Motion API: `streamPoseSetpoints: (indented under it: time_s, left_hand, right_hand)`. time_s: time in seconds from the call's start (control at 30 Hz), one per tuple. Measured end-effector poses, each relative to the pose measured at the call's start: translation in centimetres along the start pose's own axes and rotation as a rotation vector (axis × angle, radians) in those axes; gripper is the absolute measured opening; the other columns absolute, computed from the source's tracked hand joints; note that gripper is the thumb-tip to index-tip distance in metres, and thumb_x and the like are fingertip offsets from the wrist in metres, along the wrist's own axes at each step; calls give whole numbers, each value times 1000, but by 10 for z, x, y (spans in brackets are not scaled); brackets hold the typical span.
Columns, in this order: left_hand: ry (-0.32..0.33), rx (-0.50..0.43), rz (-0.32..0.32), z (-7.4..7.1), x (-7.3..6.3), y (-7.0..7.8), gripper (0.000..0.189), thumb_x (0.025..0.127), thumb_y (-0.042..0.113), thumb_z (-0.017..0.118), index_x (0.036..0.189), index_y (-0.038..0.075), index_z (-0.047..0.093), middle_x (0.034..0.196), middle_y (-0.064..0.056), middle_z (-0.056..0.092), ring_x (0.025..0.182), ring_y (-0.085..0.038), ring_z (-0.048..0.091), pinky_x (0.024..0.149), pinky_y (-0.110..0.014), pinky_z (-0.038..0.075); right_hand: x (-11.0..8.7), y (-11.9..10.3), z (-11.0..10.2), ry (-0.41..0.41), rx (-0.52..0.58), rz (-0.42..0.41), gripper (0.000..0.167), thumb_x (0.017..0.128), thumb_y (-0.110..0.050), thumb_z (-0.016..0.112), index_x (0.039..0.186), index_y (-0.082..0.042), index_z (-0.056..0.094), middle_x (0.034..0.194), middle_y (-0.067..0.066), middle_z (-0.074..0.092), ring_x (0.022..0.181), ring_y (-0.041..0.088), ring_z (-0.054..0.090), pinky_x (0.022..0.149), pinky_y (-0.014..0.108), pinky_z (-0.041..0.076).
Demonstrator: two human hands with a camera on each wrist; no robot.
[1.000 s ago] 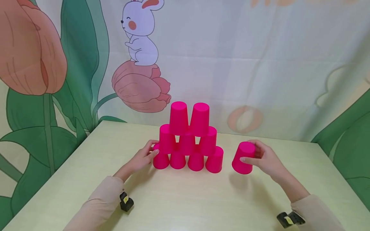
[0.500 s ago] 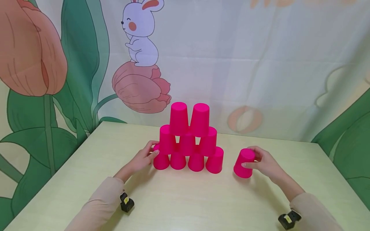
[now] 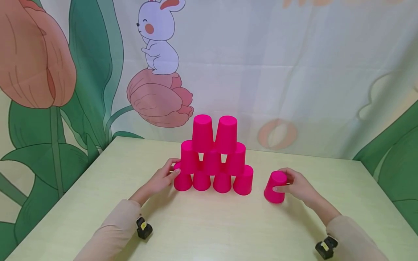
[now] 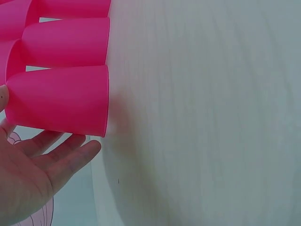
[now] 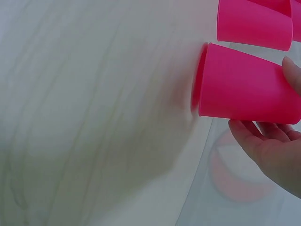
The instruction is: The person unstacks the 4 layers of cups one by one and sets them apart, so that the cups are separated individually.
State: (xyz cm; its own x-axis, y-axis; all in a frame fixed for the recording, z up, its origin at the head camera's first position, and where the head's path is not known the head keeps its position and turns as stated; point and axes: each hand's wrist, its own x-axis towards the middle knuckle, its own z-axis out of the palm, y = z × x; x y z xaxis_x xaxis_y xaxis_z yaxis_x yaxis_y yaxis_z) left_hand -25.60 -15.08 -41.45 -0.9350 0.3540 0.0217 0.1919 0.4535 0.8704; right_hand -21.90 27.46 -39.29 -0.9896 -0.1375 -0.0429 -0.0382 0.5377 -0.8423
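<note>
Upside-down pink cups are stacked in a pyramid: a bottom row of several cups [image 3: 222, 183], three middle cups [image 3: 212, 163] and two top cups [image 3: 203, 133]. My left hand [image 3: 162, 178] rests at the leftmost bottom cup [image 4: 61, 101], thumb against it and fingers extended along its side. To the right of the pyramid, my right hand [image 3: 298, 185] grips a separate upside-down pink cup [image 3: 275, 190] between thumb and fingers. That cup leans slightly, its rim at or just above the table; the exact contact is hard to tell.
A pale wooden table [image 3: 209, 228] lies under everything. Behind it hangs a printed curtain [image 3: 326, 90] with a rabbit and tulips. A gap of table separates the held cup from the pyramid's right end.
My right hand has lowered its cup toward the table, right of the pyramid. The left hand and the stacked cups have stayed in place.
</note>
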Motion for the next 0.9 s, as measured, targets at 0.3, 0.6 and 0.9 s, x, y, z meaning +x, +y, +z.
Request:
streamPoseSetpoints:
  time_s: [0.3,0.6,0.9]
  left_hand:
    - [1,-4,1,0,0,1,42,96,23,46,134,16,30,127,-14,44,114,-35,45,83,-43,47]
    - [2,-2,-4,1,0,2,42,96,23,46,134,16,29,128,-14,44,114,-36,45,83,-44,47]
    - [7,6,-6,1,0,3,43,96,23,46,134,16,29,128,-14,44,114,-36,45,84,-46,46]
  right_hand:
    - [1,3,0,21,-34,16,59,76,-11,73,124,3,41,115,21,51,102,34,51,79,38,50]
    - [-7,-10,-10,23,-42,-67,69,78,-12,71,134,1,33,129,25,42,115,42,43,82,42,49]
    - [-9,-26,-19,74,-12,-106,71,82,-19,68,139,-3,28,135,23,38,121,41,39,91,49,41]
